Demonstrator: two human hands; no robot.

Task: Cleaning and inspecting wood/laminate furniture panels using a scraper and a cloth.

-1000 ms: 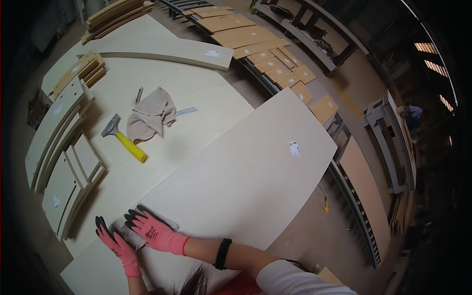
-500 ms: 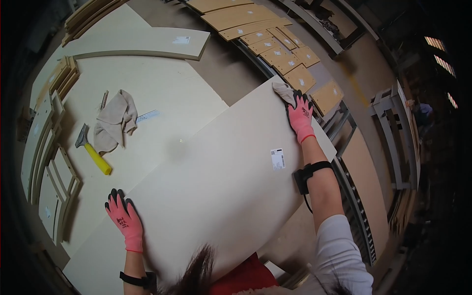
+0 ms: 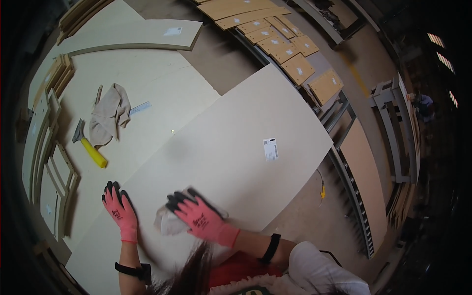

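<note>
A large pale panel [image 3: 236, 118] with a white label [image 3: 270, 149] lies slantwise before me on the worktable. My left hand [image 3: 121, 214], in a pink glove with black fingertips, rests flat at the panel's left edge, fingers stretched out. Close to my body, my right hand [image 3: 202, 218], in a matching glove and slightly blurred, presses a light grey cloth [image 3: 168, 224] against the panel; part of that cloth is hidden under the palm. Beyond my left hand lies a scraper with a yellow handle [image 3: 93, 152], beside a crumpled beige cloth [image 3: 109, 114] and a short ruler [image 3: 140, 108].
A curved pale board [image 3: 132, 35] lies across the far left of the worktable [image 3: 162, 73]. Stacked curved parts [image 3: 51, 172] line its left side. Brown drilled boards [image 3: 282, 46] lie on a roller conveyor [image 3: 354, 206] at the right. A person [image 3: 424, 107] is in the far right background.
My right hand has swept the cloth from the panel's far right edge back toward my body. The left hand stays at the left edge. The whole view has shifted slightly.
</note>
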